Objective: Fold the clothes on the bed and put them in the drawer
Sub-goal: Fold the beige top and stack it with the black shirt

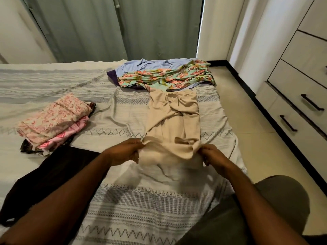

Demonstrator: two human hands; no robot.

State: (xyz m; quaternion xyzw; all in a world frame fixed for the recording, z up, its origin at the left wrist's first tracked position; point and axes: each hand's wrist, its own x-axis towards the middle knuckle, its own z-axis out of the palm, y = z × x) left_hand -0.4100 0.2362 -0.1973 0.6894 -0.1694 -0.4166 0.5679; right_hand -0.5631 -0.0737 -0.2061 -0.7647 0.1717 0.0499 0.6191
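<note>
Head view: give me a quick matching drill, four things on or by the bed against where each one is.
Things:
1. beige garment
2. floral garment
3. folded stack
4. drawers

Places:
A. far end of the bed
B. right of the bed, shut
C. left side of the bed
D. near edge held by left hand and right hand

Pairs: 1-D, 2-A, 3-C, 4-B

This is a bedroom in a home. A bed [123, 200] with a white patterned cover fills most of the room. Clothes [166, 75] lie in a loose heap on the bed. Long green curtains [113, 27] hang behind the bed. White drawers [304, 89] with dark handles stand to the right of the bed.
</note>
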